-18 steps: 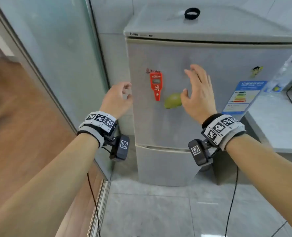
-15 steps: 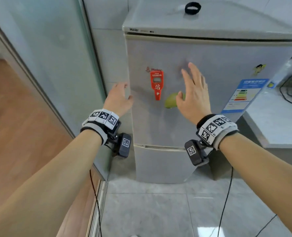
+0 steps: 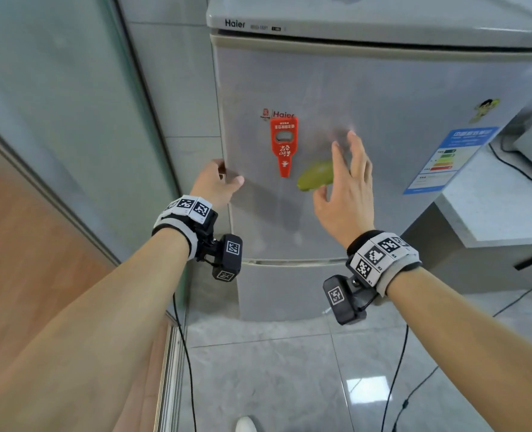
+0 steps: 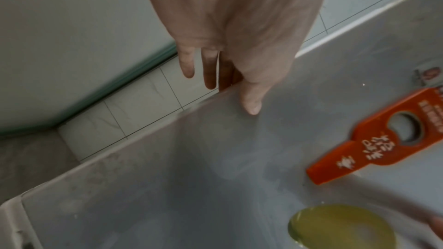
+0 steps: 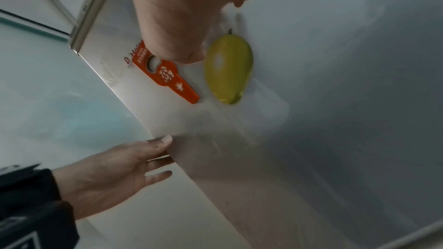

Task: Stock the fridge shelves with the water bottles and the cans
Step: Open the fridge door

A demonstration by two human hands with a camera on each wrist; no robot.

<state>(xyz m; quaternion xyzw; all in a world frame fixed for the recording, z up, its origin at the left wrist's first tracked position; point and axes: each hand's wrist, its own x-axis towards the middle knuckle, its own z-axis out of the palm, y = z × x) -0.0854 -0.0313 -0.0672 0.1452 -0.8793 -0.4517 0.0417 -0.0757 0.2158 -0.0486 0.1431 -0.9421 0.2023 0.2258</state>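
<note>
— Where are your hands?

— My left hand [image 3: 215,186] is at the left edge of the fridge door [image 3: 383,126]: thumb on the front face, fingers [image 4: 208,75] reaching round the side of the edge. They look fairly straight, and I cannot tell whether they have a firm hold on it. My right hand [image 3: 345,194] is spread wide with straight fingers, in front of the door; whether the fingertips touch the metal I cannot tell.

— And the door?

— Shut, as far as the head view shows. The water bottles and cans appear in none of the views.

— What is on the door?

— A red bottle opener [image 3: 284,144] (a magnet, it seems) under the Haier logo, and just beside it a yellow-green mango-shaped magnet [image 3: 314,176], partly behind my right thumb. Further right, a blue energy label [image 3: 445,160]. A grey counter [image 3: 492,210] stands to the right of the fridge, a glass panel [image 3: 71,104] to the left.
</note>
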